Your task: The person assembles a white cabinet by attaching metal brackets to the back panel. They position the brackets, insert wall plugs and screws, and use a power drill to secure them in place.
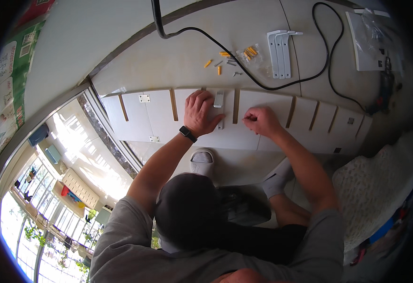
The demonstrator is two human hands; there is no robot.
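Note:
A long white slotted board lies across the floor before me, with small metal plates near its ends. My left hand rests on it, fingers spread beside a white metal L-bracket, the thumb touching or just above the bracket's long arm. To the right of one slot, my right hand is curled just above the board, fingertips pinched together; whether something small is between them is hidden. Beyond the board lie yellow plastic wall plugs, grey screws and a plastic bag with more plugs.
Several more white L-brackets lie on the floor at the back. A black cable loops past them towards a power drill at the right. A white panel under clear plastic is behind it. A metal door track borders the left.

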